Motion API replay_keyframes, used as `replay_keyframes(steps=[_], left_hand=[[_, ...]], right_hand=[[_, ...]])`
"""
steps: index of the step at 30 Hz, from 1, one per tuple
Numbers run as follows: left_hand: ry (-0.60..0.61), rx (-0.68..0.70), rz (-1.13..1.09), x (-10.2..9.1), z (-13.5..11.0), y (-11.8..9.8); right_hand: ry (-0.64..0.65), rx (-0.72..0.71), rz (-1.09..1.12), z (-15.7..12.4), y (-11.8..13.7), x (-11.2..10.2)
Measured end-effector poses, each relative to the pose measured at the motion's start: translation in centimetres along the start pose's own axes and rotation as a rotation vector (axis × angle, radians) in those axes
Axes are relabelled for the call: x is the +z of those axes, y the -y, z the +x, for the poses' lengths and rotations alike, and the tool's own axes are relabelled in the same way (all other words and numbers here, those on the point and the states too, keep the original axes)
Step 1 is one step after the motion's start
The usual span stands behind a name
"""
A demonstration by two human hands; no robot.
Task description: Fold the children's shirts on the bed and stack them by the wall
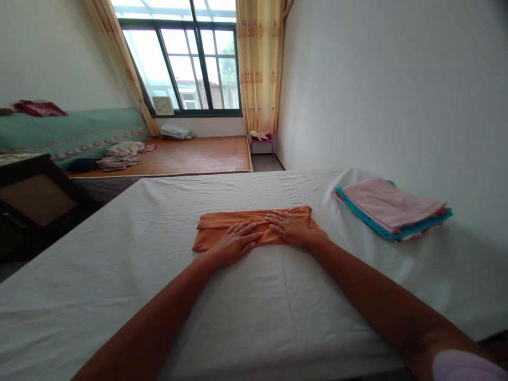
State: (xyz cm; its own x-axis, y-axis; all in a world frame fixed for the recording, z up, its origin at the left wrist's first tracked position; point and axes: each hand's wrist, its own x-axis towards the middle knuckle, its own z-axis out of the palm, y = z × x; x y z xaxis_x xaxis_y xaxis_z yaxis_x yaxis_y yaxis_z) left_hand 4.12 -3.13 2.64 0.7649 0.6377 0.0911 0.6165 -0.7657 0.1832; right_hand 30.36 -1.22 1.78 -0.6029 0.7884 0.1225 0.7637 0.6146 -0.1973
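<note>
The left hand (234,242) and right hand (289,227) lie flat and open, side by side, on the orange cloth (218,221) under them. They seem to press it smooth. A pile (391,209) sits well off to the right hand's right.

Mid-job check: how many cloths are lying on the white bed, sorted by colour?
Orange cloth, under the left hand and right hand: 1
Pink cloth, on top of the pile at right: 1
Teal cloth, just beneath the pink: 1
Total: 3 clearly told; thinner layers under the teal cannot be counted.
</note>
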Motion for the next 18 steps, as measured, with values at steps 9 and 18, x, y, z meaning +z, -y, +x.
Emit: replay_keyframes(steps=[9, 18], left_hand=[[0.031, -0.01, 0.018, -0.1, 0.2, -0.3], [0.044, -0.026, 0.004, -0.3, 0.0, -0.3]], right_hand=[[-0.013, 0.238, -0.069, 1.1, -1.7, 0.9], [-0.028, 0.294, -0.14, -0.4, -4.7, 1.1]])
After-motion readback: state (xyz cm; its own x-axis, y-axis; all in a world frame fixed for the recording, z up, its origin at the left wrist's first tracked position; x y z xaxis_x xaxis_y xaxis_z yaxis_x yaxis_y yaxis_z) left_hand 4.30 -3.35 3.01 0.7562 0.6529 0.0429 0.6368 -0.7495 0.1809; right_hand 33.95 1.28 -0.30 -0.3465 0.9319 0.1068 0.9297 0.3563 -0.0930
